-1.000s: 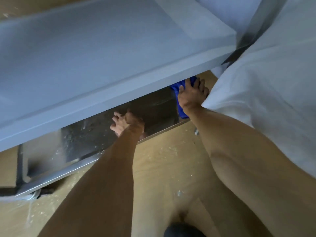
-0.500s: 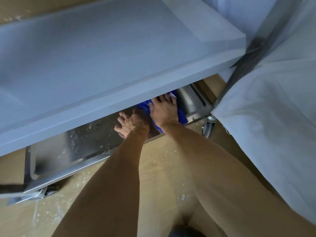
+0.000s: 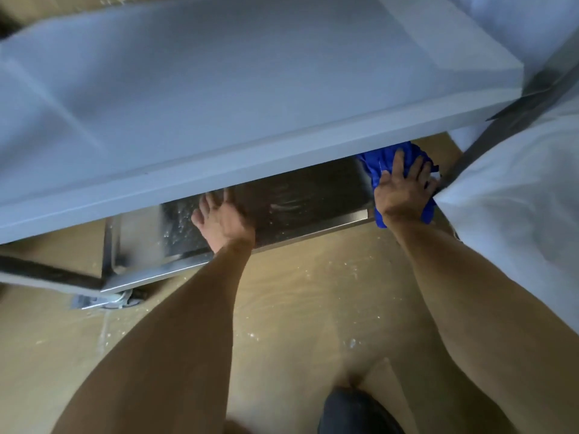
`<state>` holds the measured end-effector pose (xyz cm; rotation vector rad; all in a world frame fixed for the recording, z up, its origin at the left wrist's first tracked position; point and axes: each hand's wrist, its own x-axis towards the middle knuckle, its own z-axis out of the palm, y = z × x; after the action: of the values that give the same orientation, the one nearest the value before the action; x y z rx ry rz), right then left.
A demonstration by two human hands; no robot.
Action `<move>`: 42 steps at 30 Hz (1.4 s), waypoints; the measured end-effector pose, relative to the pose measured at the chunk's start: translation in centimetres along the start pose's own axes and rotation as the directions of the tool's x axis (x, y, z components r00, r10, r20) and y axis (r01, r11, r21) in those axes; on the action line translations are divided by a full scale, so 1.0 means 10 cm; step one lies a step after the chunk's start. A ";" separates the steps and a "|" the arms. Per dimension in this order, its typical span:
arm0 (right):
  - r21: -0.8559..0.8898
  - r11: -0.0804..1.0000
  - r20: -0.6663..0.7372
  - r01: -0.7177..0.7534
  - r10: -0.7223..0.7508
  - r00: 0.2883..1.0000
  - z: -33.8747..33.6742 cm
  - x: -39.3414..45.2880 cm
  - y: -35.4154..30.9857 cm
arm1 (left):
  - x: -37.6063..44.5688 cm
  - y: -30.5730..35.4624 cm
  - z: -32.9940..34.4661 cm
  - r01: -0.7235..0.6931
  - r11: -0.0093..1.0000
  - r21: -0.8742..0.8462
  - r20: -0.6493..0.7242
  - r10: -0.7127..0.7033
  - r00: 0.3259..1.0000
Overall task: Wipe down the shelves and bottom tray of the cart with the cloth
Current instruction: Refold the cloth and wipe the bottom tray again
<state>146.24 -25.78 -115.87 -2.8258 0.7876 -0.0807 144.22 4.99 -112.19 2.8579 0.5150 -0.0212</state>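
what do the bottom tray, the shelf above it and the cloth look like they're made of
Bottom tray: likely stainless steel, going by its shiny, mirror-like rim and reflective dark base, speckled with droplets or crumbs.
Shelf: smooth matte pale grey with no grain and rounded edges; probably plastic or coated board, but I cannot tell which.
Cloth: soft blue fabric that bunches into folds under the right hand; possibly microfibre.

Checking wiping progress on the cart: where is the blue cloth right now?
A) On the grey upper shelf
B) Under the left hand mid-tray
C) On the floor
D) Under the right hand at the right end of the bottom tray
D: the right hand presses spread fingers on the blue cloth at the right end of the bottom tray; the left hand holds no cloth.
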 end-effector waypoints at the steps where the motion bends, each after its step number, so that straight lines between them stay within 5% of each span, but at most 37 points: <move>1: -0.003 1.000 0.017 -0.020 0.020 1.000 -0.01 0.00 -0.02 | 0.06 -0.33 -0.02 0.195 0.981 -0.003 -0.006 -0.195 0.981; 3: -0.039 0.999 0.021 -0.033 0.033 0.999 0.00 -0.01 -0.08 | 0.17 -0.86 -0.04 0.566 0.822 -0.064 0.005 -0.567 0.824; 5: -0.092 0.996 0.045 -0.015 0.019 0.999 0.01 -0.04 -0.20 | 0.23 -1.07 -0.08 0.700 0.702 -0.134 0.085 -0.695 0.714; 12: 0.013 0.982 0.200 0.190 -0.189 0.962 0.21 -0.78 -1.58 | 0.12 -1.11 -0.26 0.636 0.761 -0.132 0.169 -0.615 0.770; 19: 0.071 0.787 0.266 0.612 -0.607 0.749 0.37 -1.91 -2.61 | -0.19 -1.55 -0.50 0.513 0.834 -0.205 0.017 -0.521 0.853; 23: 0.029 0.754 0.240 0.657 -0.643 0.727 0.29 -1.92 -2.40 | -0.37 -1.75 -0.71 0.544 0.770 -0.335 -0.161 -0.615 0.772; 28: 0.070 0.860 0.168 0.505 -0.509 0.844 0.29 -1.83 -2.13 | -0.33 -1.83 -0.95 0.605 0.553 -0.573 -0.152 -0.797 0.585; 32: 0.048 0.899 0.127 0.436 -0.439 0.890 0.31 -1.79 -2.16 | -0.20 -2.05 -1.02 0.408 0.599 -0.689 -0.143 -0.665 0.733; 40: 0.093 0.901 0.192 0.423 -0.433 0.881 0.58 -1.60 -3.26 | -0.07 -2.19 -0.82 0.382 0.711 -0.591 -0.233 -0.604 0.762; 42: 0.137 0.857 0.213 0.496 -0.515 0.830 0.63 -1.77 -3.61 | -0.06 -2.18 -0.80 0.369 0.709 -0.601 -0.238 -0.599 0.765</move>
<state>149.99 14.68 -114.28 -2.8152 -0.0335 0.1515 135.93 26.52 -109.40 2.0946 1.1718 0.5677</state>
